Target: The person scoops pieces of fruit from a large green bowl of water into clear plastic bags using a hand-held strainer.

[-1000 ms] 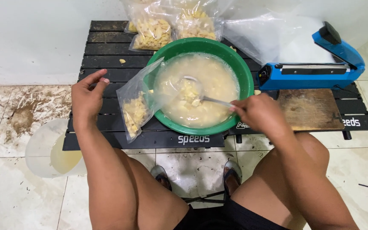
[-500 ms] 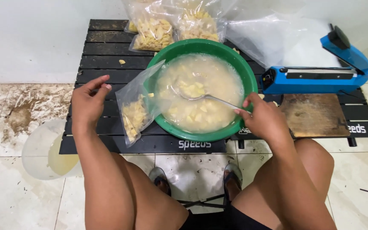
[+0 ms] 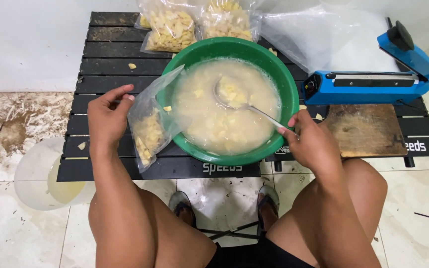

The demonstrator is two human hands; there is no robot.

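A green bowl (image 3: 288, 84) of cloudy liquid with pale yellow pieces sits on a low black slatted table (image 3: 110, 52). My right hand (image 3: 311, 144) grips the handle of a metal spoon (image 3: 244, 101) whose bowl holds some pieces just above the liquid. My left hand (image 3: 106, 116) pinches the top edge of a clear plastic bag (image 3: 150, 126), partly filled with yellow pieces, leaning open against the bowl's left rim.
Two filled clear bags (image 3: 172, 30) lie behind the bowl, and empty plastic bags (image 3: 319, 34) at the back right. A blue heat sealer (image 3: 373, 82) and a wooden board (image 3: 366, 129) are on the right. A white bucket (image 3: 40, 173) stands on the tiled floor at left.
The spoon has scooped up pieces and risen from the liquid toward the bowl's far middle. My left hand keeps holding the bag at the rim.
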